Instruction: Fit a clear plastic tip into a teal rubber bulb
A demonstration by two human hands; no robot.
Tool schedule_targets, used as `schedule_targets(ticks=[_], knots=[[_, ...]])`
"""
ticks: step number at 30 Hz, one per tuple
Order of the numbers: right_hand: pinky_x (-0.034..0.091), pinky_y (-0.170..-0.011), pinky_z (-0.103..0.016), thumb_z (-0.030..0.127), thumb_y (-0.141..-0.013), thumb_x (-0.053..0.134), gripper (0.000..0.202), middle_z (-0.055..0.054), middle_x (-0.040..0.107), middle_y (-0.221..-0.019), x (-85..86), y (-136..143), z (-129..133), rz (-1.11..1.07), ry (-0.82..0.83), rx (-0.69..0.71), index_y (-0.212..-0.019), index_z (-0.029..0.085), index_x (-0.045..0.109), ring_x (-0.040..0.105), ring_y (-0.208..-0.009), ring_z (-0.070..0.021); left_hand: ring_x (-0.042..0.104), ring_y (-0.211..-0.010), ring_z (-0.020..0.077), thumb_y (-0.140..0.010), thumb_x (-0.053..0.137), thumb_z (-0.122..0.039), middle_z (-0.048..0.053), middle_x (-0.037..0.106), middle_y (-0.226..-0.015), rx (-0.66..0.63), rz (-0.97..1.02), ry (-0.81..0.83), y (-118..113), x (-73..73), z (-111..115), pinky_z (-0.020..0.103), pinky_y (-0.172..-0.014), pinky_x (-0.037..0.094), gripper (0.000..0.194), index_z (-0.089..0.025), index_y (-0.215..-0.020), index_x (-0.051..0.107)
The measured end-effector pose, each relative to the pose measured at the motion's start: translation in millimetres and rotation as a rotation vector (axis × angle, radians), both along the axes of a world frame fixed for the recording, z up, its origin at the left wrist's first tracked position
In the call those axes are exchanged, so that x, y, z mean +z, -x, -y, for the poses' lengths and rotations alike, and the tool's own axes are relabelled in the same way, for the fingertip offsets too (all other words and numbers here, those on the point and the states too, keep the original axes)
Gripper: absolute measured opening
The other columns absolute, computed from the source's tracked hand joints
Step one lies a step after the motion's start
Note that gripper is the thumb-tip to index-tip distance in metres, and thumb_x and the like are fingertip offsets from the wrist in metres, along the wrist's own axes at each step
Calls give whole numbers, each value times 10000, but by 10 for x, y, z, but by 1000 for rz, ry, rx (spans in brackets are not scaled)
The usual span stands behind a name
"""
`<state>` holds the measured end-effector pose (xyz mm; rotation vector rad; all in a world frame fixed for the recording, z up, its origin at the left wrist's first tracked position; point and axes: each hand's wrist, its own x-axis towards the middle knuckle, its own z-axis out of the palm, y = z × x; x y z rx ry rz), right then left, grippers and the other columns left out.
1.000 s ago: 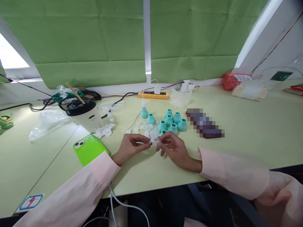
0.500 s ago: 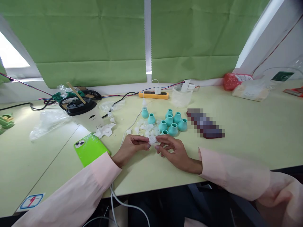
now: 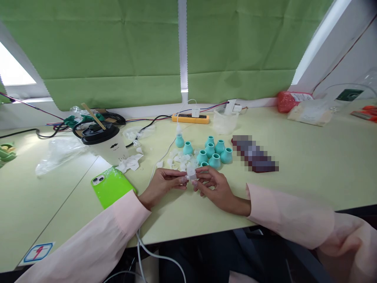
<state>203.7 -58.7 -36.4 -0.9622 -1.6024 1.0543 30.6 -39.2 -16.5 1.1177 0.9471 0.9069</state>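
Note:
Between my two hands is a small translucent white plastic piece [image 3: 191, 173], ring-like with a short cup shape. My left hand [image 3: 168, 181] pinches its left side between thumb and fingers. The fingertips of my right hand [image 3: 214, 188] close on its right side. Just beyond it lies a loose pile of similar translucent pieces [image 3: 177, 157]. Several teal rubber bulbs [image 3: 215, 161] with open necks stand behind and to the right of the pile. One teal bulb [image 3: 179, 141] at the back has a clear tip on top.
A bright green phone [image 3: 113, 186] lies left of my left forearm, with torn white paper [image 3: 131, 162] and a lidded drink cup [image 3: 103, 143] beyond. A white cable [image 3: 156, 167] runs past my left hand. At the back are an orange power strip [image 3: 184, 118] and a clear tub [image 3: 225, 121].
The plastic piece has turned between my fingers, from its round face toward me to more of its side showing. Both hands stay almost in place.

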Motion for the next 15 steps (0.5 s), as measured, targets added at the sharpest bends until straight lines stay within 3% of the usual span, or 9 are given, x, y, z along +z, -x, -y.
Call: schedule_targets(ticks=[4,10,15], knots=[[477,-423,-195,301,-685,587,275,-28,633,-775,11,1,10,-44,65,45,-871,203,410,584,-565,-107,599,-552,107,-595,676,-224,17,663,-649,-20,-53,-90,-10,18,11,242,-591,537,213,-139,-790,671],[475,-450,-202,291,-708,564,382,-7,633,-711,41,9,24,-68,59,69,-1020,216,357,578,-563,-105,584,-590,109,-615,657,-231,22,637,-737,-11,-95,-262,-27,40,59,244,-576,530,218,-158,-820,671],[477,-460,-212,314,-711,560,379,15,610,-596,45,10,33,-84,78,81,-1018,194,373,574,-525,-107,530,-593,88,-725,546,-225,31,606,-744,-95,-184,-454,-47,16,117,215,-536,479,293,-157,-1006,595]])
